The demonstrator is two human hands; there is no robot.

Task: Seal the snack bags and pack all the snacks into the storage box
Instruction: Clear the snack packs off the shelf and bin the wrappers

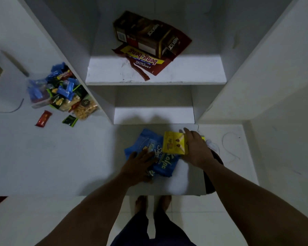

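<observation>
From the head camera, looking down, a blue snack bag [163, 158] lies flat on the white bench [167, 185], about in the middle and a little back from the front edge. The left hand [139, 166] rests on the bag's near left end. Its fingers are straight and loose, so it presses the bag down and does not grip it.

A yellow pack [173, 142] is tipped up, touching the bag's far right corner. The right hand [196, 150] holds this pack by its right side. The thumb looks to be on the front and the fingers reach over the far edge, so I take it as a grip, though the light is dim.

Well apart, toward the back left of the bench, sits a clear storage box [34, 102] with a pile of small snacks [66, 93] in and around it. A red bar [44, 118] and a green packet [70, 120] lie loose in front of the pile. On the shelf [194, 71] above are a brown box [142, 31] and a torn red bag [149, 63].

I think the step in hand is getting the blue bag ready to close — I cannot tell if its top is open. Next, its top needs folding shut. Then both packs must go all the way left to the box.
</observation>
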